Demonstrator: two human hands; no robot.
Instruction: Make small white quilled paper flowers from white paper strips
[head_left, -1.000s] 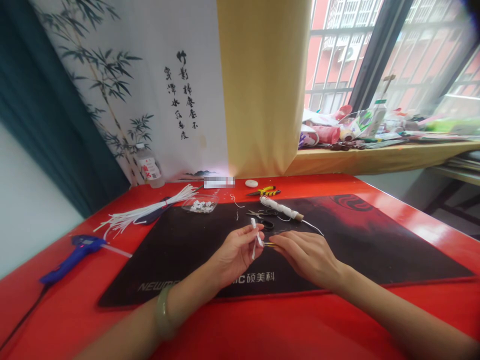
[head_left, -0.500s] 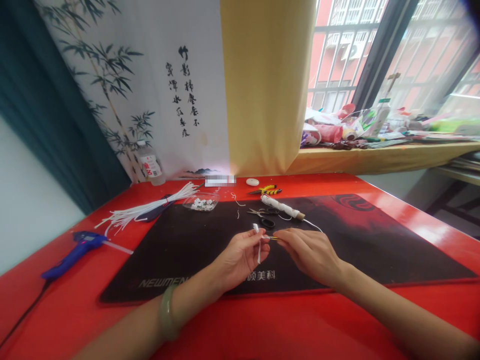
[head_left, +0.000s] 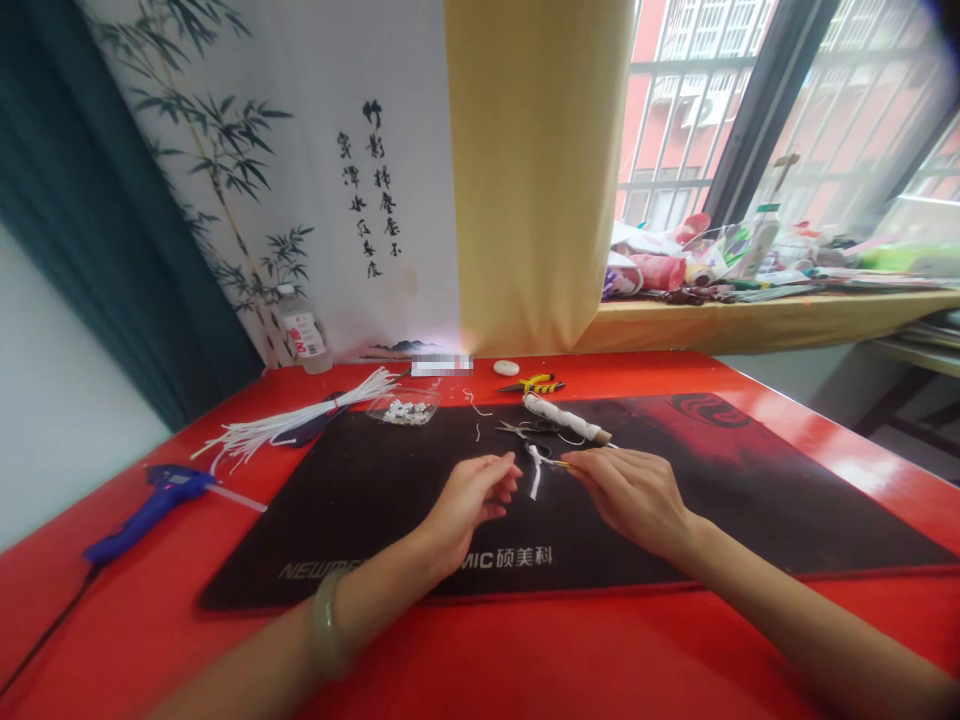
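Note:
My right hand [head_left: 634, 490] pinches a thin gold-coloured rod [head_left: 561, 463], whose exact kind I cannot make out. At the rod's left end a white strip [head_left: 535, 470] is attached, with one part hanging down. My left hand [head_left: 480, 500] is a little to the left, apart from the strip. Its thumb and forefinger are pressed together and the other fingers curl in; anything between them is too small to see. Behind the strip lie open scissors [head_left: 517, 430] with black handles. A roll of white cord [head_left: 562, 415] lies on the mat just past my right hand.
A black mat [head_left: 360, 500] covers part of the red table [head_left: 562, 660]. Around it are a blue glue gun [head_left: 157, 505], a bundle of white stems [head_left: 300, 420], a clear tray of small white pieces [head_left: 409, 410], yellow-black pliers [head_left: 534, 384] and a bottle [head_left: 306, 335].
My left hand has let go of the white strip and moved slightly left. The strip now hangs from the rod in my right hand, which has shifted slightly right.

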